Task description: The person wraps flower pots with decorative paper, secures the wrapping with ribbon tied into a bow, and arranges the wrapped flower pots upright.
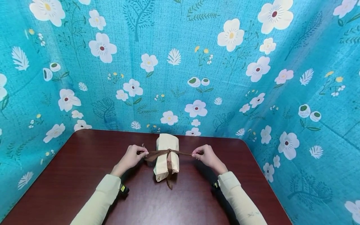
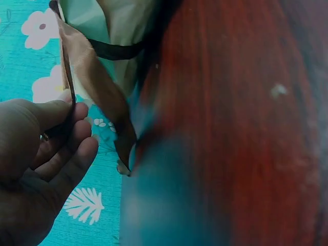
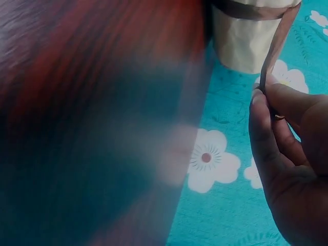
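Observation:
A parcel wrapped in cream paper (image 1: 167,142) lies lengthwise near the back of the table. Brown ribbon (image 1: 169,164) wraps around it, crossing on top, and one tail hangs over the near end. My left hand (image 1: 132,157) pinches one ribbon end between thumb and fingers, left of the parcel. On the other side, my right hand (image 1: 207,157) pinches the opposite end, and the ribbon stretches nearly straight between both hands. In the left wrist view a loose ribbon strip (image 2: 100,84) dangles beside the fingers. The right wrist view shows the band around the parcel (image 3: 243,43).
The dark red-brown table (image 1: 70,178) has a glossy top. A blue flowered cloth (image 1: 168,78) hangs behind its back edge and along the sides. Dark wrist devices sit on the left forearm (image 1: 112,184) and the right forearm (image 1: 229,181).

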Demonstrator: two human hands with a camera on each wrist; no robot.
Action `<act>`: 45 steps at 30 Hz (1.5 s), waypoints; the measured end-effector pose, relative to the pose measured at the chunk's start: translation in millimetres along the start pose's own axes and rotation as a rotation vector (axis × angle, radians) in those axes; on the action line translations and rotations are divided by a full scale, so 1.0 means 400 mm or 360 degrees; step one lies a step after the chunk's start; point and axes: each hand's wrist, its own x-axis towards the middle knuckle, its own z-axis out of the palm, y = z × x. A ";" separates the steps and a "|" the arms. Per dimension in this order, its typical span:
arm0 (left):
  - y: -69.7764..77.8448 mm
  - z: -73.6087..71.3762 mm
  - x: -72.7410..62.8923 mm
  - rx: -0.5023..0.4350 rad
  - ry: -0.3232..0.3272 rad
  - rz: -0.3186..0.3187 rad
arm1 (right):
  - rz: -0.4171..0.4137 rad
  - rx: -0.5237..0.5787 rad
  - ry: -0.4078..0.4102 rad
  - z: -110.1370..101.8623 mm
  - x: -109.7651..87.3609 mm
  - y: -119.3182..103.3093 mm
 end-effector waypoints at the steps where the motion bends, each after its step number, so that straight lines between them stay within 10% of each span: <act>1: -0.002 0.000 -0.002 -0.0001 -0.0009 -0.0007 | -0.0003 0.0003 -0.0010 0.000 -0.003 0.005; 40: -0.016 -0.012 0.011 0.0105 -0.0279 0.0149 | 0.0097 -0.0089 -0.0180 0.020 -0.025 0.028; 45: 0.014 -0.015 0.013 -0.0072 -0.0282 0.0059 | 0.0116 0.0057 -0.0211 0.035 0.001 -0.022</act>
